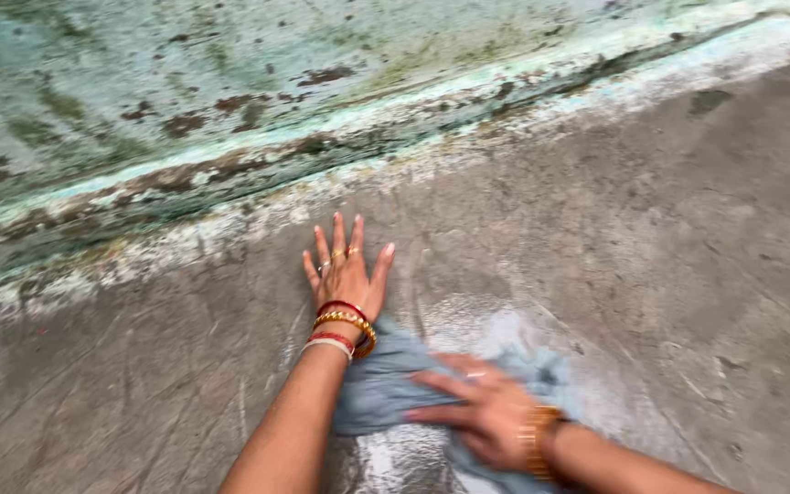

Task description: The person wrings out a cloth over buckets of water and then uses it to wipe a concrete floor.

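Note:
My left hand (pixel 347 270) lies flat on the wet concrete floor (pixel 669 238), fingers spread, pointing toward the wall. It wears rings and red, gold and white bangles at the wrist. Just behind that wrist a wet grey-blue cloth (pixel 378 389) is bunched on the floor. My right hand (pixel 473 412) presses down on the cloth with its fingers stretched leftward; it is blurred by motion and carries a gold bangle. Part of the cloth is hidden under the right hand and forearm.
A stained, peeling pale green wall (pixel 230 82) runs across the top, meeting the floor along a crusted whitish edge (pixel 230 224). A shiny wet patch (pixel 496 320) surrounds the cloth. Rough grey concrete stretches right and left.

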